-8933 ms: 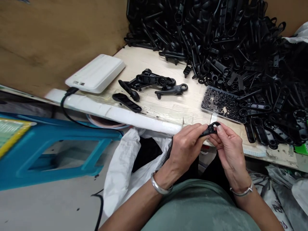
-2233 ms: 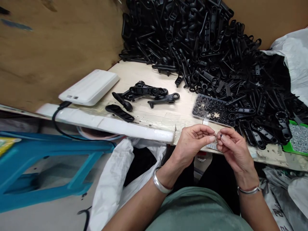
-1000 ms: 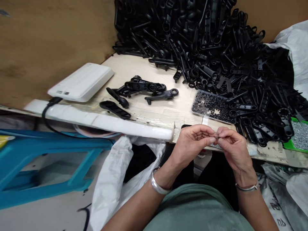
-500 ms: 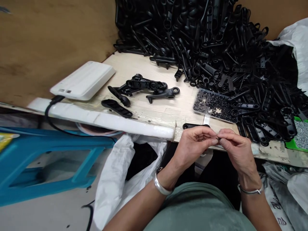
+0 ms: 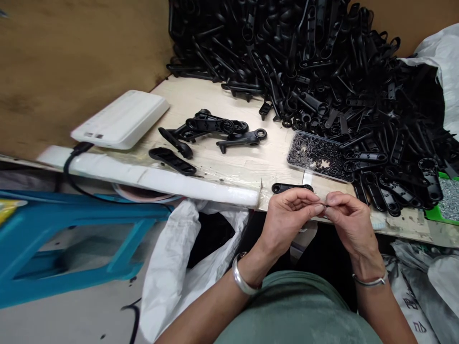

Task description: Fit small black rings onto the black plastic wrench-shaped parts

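Observation:
My left hand (image 5: 287, 217) and my right hand (image 5: 351, 222) meet at the table's front edge, each in a pinch. Between their fingertips is a tiny dark piece (image 5: 325, 206), too small to name. Just behind my left hand lies a black plastic handle part (image 5: 292, 187), partly covered by the fingers. A clear shallow box (image 5: 315, 155) of small black pieces stands beyond my hands. Several black handle parts (image 5: 380, 193) lie to the right of the box, at the edge of a large heap.
A large heap of black plastic parts (image 5: 287, 57) fills the back. A smaller group (image 5: 215, 126) lies left of centre, near a white power bank (image 5: 122, 119) with a black cable. At far right is a green tray (image 5: 435, 215) of small metal pieces. A blue stool (image 5: 71, 205) stands below left.
My fingertips have drawn slightly apart, so the tiny dark piece shows a little more between them. The view has shifted slightly; the parts on the table lie as before.

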The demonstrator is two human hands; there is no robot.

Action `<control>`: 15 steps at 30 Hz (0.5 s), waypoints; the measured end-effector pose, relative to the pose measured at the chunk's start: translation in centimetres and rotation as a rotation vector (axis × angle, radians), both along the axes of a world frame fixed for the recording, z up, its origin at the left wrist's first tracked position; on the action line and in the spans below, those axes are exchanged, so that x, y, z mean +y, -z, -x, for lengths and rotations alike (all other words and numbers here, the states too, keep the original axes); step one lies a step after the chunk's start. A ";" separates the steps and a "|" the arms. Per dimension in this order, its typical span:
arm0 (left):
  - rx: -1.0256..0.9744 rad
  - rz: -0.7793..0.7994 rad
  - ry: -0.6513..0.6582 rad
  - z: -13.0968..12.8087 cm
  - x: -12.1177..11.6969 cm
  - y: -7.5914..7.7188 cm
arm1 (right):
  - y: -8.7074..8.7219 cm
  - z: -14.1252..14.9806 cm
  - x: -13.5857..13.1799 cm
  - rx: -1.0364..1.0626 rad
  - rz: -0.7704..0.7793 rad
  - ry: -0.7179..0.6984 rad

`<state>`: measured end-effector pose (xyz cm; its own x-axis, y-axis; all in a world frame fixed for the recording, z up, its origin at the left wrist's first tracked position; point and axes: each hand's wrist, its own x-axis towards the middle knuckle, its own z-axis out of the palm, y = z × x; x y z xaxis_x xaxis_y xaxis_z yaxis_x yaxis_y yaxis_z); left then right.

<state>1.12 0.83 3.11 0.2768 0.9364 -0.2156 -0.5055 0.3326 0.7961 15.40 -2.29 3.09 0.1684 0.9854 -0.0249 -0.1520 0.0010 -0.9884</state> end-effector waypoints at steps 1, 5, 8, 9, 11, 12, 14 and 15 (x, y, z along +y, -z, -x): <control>0.003 -0.004 -0.002 0.0 0.0 0.0 | 0.0 0.0 0.0 -0.004 0.000 0.004; 0.024 -0.020 -0.009 -0.1 0.0 0.1 | 0.1 -0.1 0.1 -0.027 -0.018 0.004; 0.037 -0.023 -0.004 0.0 0.0 0.2 | 0.1 -0.2 0.1 -0.071 -0.041 0.003; 0.040 -0.024 -0.003 0.0 0.0 0.2 | 0.1 -0.2 0.0 -0.097 -0.042 0.003; 0.043 -0.032 -0.005 0.1 0.0 0.2 | 0.0 -0.3 -0.2 -0.147 -0.023 -0.001; 0.038 -0.039 -0.004 0.1 0.0 0.2 | 0.0 -0.3 -0.3 -0.165 -0.008 -0.007; 0.017 -0.055 0.003 0.1 -0.1 0.2 | -0.1 -0.3 -0.6 -0.178 0.017 -0.023; 0.005 -0.061 0.006 0.1 -0.2 0.1 | -0.1 -0.3 -0.7 -0.182 0.018 -0.028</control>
